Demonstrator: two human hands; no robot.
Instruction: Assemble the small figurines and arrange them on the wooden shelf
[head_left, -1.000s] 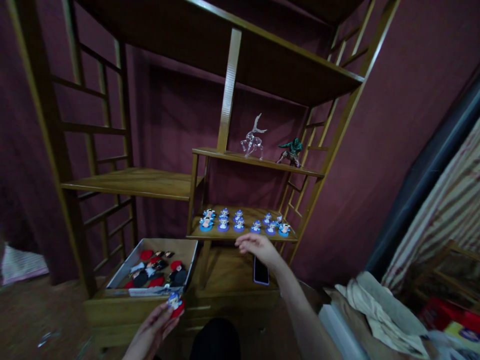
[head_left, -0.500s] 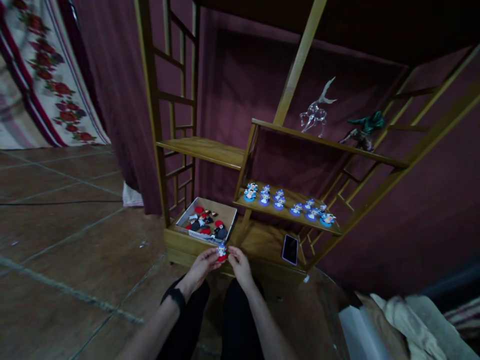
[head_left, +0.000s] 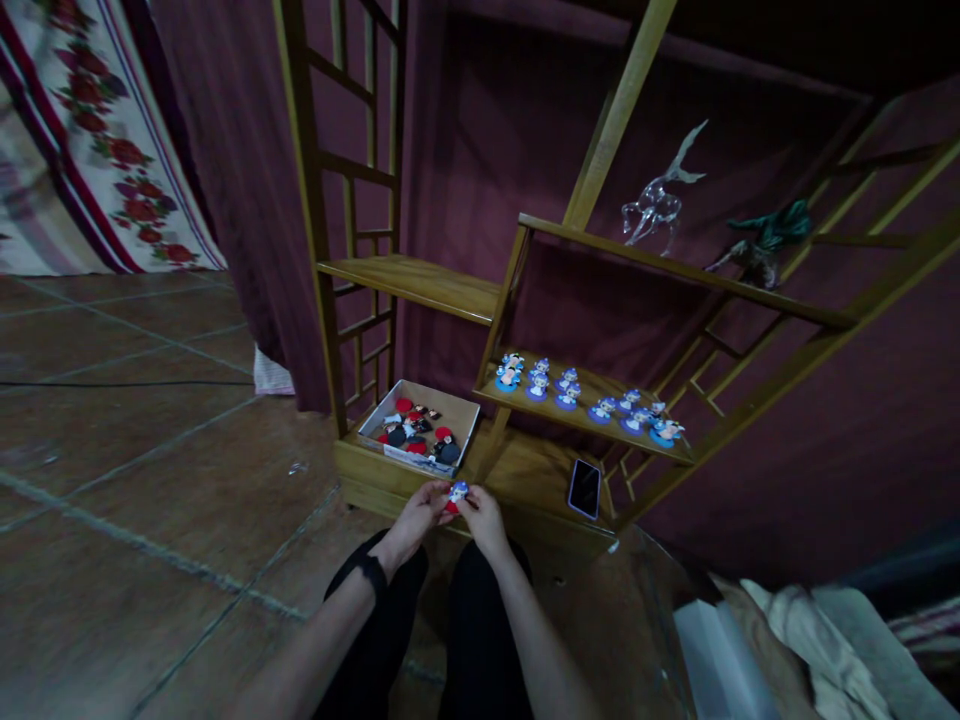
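L hand and R hand both grasp the figurine w/ red base, btwn their fingers. It is near the box w/ red & dark pcs.

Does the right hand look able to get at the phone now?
Probably yes: the phone lies face-up on the bottom shelf, nothing visibly blocking, though the right hand is at the red-based figurine.
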